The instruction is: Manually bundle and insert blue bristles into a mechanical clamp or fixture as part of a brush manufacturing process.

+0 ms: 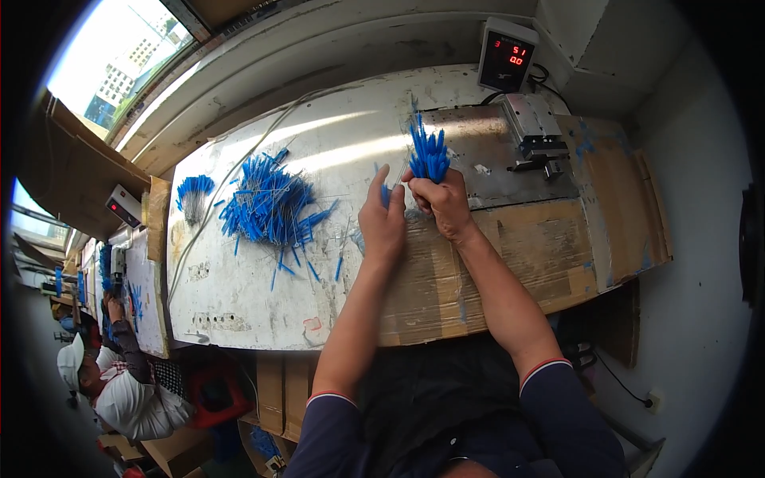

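Right fingers (433, 191) grip blue bundle (429, 153) — long axis pointing away.

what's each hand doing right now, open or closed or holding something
Left hand: blurred; a slim blue piece shows there, but whether it is gripped cannot be told.
Right hand: closed, holding a bundle of slim blue-tipped wire sticks.

I see daylight entering through the window (119, 64) at the upper left, partly blown out, throwing streaks of glare across the white worktable (343, 131). Shadow swallows the lower centre, and motion blur softens the left hand (384, 227). Fisheye distortion bends my edges toward a black rim.
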`<state>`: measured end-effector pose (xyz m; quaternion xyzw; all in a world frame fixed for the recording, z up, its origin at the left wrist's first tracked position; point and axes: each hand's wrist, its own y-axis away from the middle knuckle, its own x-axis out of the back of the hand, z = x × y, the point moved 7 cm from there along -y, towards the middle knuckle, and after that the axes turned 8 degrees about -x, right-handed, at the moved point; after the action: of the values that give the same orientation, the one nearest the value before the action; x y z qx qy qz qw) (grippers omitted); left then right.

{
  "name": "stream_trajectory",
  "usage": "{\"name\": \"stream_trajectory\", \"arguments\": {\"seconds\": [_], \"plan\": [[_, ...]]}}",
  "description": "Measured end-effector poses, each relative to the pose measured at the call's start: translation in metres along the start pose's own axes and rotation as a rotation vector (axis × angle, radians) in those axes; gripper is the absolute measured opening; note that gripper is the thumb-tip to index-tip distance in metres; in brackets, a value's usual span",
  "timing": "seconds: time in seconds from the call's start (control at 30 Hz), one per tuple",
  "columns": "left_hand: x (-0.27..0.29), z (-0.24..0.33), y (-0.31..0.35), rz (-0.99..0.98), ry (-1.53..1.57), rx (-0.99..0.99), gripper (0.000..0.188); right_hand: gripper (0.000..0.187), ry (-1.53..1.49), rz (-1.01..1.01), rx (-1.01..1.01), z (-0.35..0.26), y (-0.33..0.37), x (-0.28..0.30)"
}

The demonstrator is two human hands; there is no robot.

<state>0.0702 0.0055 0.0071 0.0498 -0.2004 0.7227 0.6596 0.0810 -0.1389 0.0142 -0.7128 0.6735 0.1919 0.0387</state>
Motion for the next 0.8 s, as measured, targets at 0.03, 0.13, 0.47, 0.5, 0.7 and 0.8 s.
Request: {"name": "stream_trajectory", "arguments": {"seconds": [0.03, 0.13, 0.47, 0.5, 0.7, 0.8], "plan": [[-0.001, 0.005, 0.0, 0.02, -0.054, -0.106, 0.041, 0.013, 0.0, -0.003, 0.0, 0.0, 0.001, -0.004], [-0.002, 0.013, 0.001, 0.058, -0.131, -0.272, 0.049, 0.019, 0.096, 0.001, 0.203, -0.013, 0.005, -0.013], [0.001, 0.011, 0.006, 0.095, -0.241, -0.302, 0.07, 0.019, 0.199, -0.094, 0.125, -0.006, 0.005, -0.021], [0.0, 0.011, 0.005, 0.093, -0.239, -0.302, 0.07, 0.017, 0.178, -0.105, 0.113, -0.005, 0.005, -0.021], [0.001, 0.013, 0.003, 0.038, -0.247, -0.26, 0.057, 0.01, -0.016, 0.097, 0.228, -0.019, 0.01, -0.004], [0.001, 0.017, 0.001, 0.059, -0.333, -0.306, 0.022, 0.009, -0.151, 0.238, 0.195, -0.026, 0.001, 0.025]]}}
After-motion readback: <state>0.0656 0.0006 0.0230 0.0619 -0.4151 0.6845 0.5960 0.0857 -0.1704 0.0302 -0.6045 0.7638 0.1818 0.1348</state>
